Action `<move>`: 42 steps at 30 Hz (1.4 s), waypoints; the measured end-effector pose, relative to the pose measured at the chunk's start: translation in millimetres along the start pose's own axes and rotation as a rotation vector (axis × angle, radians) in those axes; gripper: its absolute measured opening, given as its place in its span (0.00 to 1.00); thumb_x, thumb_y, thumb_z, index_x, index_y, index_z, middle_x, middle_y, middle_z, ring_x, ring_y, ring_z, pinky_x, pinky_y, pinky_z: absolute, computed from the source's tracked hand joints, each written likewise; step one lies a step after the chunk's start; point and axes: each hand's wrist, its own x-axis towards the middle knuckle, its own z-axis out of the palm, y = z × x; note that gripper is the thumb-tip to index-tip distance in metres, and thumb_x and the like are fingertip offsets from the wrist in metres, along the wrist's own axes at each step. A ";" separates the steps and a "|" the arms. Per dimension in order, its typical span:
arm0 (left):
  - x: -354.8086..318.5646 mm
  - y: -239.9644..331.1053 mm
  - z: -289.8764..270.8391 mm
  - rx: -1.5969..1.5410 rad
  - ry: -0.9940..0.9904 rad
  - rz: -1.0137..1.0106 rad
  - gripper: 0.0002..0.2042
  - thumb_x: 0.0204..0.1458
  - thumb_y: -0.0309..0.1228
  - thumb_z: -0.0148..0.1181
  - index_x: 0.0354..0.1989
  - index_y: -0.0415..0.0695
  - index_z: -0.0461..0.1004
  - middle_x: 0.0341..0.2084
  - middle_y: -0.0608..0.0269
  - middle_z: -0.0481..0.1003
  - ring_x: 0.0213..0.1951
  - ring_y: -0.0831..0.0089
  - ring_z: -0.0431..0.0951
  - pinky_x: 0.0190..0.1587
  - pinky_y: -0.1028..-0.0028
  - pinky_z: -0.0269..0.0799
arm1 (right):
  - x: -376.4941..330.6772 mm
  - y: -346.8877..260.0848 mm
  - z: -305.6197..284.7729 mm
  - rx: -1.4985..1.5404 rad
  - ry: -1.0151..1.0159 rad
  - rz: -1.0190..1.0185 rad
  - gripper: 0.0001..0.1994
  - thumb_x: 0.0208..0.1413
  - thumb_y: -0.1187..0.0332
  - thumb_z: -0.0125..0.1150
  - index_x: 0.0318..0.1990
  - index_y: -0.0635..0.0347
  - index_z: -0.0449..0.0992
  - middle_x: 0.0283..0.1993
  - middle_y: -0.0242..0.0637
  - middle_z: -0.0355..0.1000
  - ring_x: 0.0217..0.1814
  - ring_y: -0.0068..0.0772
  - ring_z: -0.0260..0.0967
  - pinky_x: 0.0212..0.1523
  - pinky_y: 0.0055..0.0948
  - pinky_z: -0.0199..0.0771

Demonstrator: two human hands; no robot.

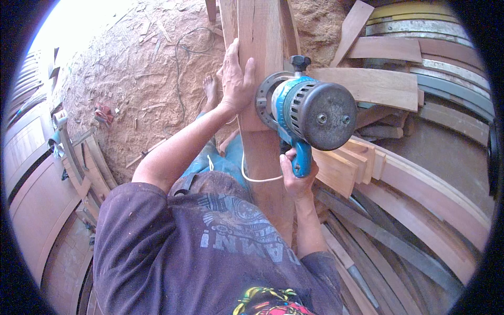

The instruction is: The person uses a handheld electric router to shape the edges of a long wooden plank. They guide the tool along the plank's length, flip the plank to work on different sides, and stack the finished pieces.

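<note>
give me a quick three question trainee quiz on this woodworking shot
1. True or false: the left hand rests flat on the upright wooden plank.
2. Which hand grips the blue handle of the electric router? A) left hand B) right hand C) both hands
3. Fill in: the ground beside the bare foot is covered in ____.

Key:
1. True
2. B
3. Sawdust

router bit hidden behind base (pixel 270 100) | plank (pixel 261 31) top cut off | right-hand fingers hidden behind handle (pixel 302 160)
</note>
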 end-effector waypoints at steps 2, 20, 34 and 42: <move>0.7 2.8 -0.6 -0.079 -0.048 -0.058 0.33 0.67 0.36 0.55 0.77 0.37 0.55 0.73 0.39 0.62 0.76 0.45 0.60 0.76 0.53 0.52 | 2.6 1.0 0.8 -0.003 0.004 0.006 0.06 0.57 0.79 0.70 0.38 0.63 0.78 0.29 0.30 0.77 0.29 0.19 0.73 0.32 0.26 0.73; 0.9 1.1 -1.7 -0.076 -0.061 -0.058 0.32 0.67 0.33 0.52 0.78 0.38 0.55 0.74 0.40 0.60 0.75 0.45 0.59 0.76 0.51 0.49 | 37.1 -2.7 13.9 0.018 0.050 -0.038 0.06 0.56 0.81 0.70 0.37 0.62 0.78 0.29 0.28 0.76 0.30 0.17 0.70 0.32 0.24 0.71; 6.4 13.0 -16.5 0.033 -0.104 -0.024 0.30 0.66 0.33 0.53 0.76 0.39 0.57 0.70 0.41 0.64 0.71 0.45 0.63 0.74 0.50 0.52 | 69.0 -2.8 23.2 0.048 0.055 -0.004 0.06 0.57 0.80 0.70 0.37 0.62 0.78 0.28 0.28 0.76 0.30 0.18 0.72 0.33 0.25 0.72; 163.9 -27.1 9.0 0.085 0.029 0.089 0.28 0.68 0.41 0.54 0.72 0.39 0.63 0.65 0.41 0.71 0.69 0.48 0.68 0.72 0.52 0.55 | 80.6 -11.1 16.1 -0.120 -0.013 -0.074 0.06 0.56 0.78 0.71 0.37 0.61 0.79 0.28 0.32 0.77 0.29 0.21 0.74 0.32 0.27 0.74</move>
